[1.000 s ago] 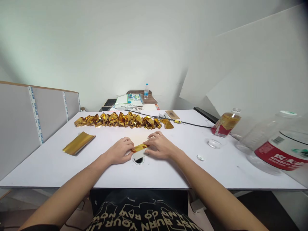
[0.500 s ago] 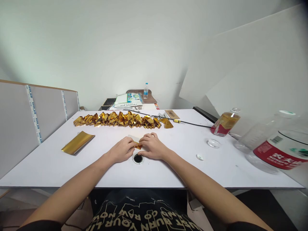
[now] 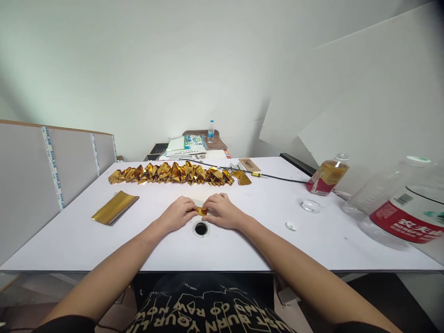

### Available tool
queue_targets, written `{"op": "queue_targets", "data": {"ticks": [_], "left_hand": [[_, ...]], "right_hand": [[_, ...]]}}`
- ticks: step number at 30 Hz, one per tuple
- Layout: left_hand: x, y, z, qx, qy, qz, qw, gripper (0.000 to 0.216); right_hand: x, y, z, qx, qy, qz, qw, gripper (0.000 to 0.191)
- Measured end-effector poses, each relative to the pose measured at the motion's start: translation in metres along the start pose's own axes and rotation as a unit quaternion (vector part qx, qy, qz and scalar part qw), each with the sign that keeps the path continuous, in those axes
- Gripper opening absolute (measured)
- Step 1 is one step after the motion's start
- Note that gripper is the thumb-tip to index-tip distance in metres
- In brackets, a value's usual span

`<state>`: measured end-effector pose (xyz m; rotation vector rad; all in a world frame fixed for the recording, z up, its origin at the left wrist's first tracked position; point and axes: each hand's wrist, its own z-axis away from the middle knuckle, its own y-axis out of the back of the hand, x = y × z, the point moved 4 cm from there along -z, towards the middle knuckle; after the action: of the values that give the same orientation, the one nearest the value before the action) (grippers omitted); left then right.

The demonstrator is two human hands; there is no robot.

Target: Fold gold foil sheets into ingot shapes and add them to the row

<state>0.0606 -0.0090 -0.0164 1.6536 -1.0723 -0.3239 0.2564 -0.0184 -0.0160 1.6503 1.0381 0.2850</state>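
Since the frame a second earlier, the two hands had been brought closer together, and the strip (image 3: 201, 211) had been drawn off the hole (image 3: 201, 229), which was now left uncovered. Less gold was exposed between the fingers.

The strip was held just beyond the hole, low over the worktop (image 3: 236, 252) and in front of the person. Its left end was pinched by the left hand (image 3: 178, 214) and its right end by the right hand (image 3: 222, 211); both hands were drawn in narrow, with the fingers curled over. Whether the strip was touching the worktop could not be told.

By its look, the strip was judged to be foil paper: very light, thin, easily bent, inclined to keep a crease, a little slippery on the shiny face and readily torn or dented if pulled hard. It was thought best taken by its ends, between thumb and fingertips, with light pressure.

Only a short piece was shown, bright gold and glossy; the rest was hidden by the fingers. The same gold was seen on the sheets (image 3: 115, 208) at the left, slightly curved, and on the row of folded pieces (image 3: 173, 173) behind, sharply creased and pointed.
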Motion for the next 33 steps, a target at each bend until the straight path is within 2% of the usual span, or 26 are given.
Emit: {"op": "queue_targets", "data": {"ticks": [6,12,18,23,29,33], "left_hand": [[0.002,0.001,-0.001,-0.001,0.007,-0.011,1.0,0.024],[0.006,0.003,0.005,0.009,0.011,0.004,1.0,0.004],[0.01,0.002,0.005,-0.002,0.005,0.025,1.0,0.011],[0.01,0.004,0.007,0.0,0.015,0.042,0.999,0.013],[0.01,0.006,0.011,-0.006,0.043,0.078,0.996,0.01],[0.01,0.004,0.009,0.007,0.093,0.094,0.991,0.013]], "right_hand": [[-0.003,0.0,-0.001,0.015,0.014,0.039,0.999,0.024],[-0.002,0.002,0.003,0.004,0.017,0.02,1.0,0.02],[-0.005,-0.001,0.003,0.006,0.034,0.01,0.999,0.024],[-0.007,-0.001,0.004,0.015,0.031,-0.023,0.999,0.017],[-0.004,-0.002,0.007,0.014,-0.009,-0.048,0.999,0.007],[-0.003,-0.003,0.006,0.023,-0.075,-0.068,0.995,0.005]]}}
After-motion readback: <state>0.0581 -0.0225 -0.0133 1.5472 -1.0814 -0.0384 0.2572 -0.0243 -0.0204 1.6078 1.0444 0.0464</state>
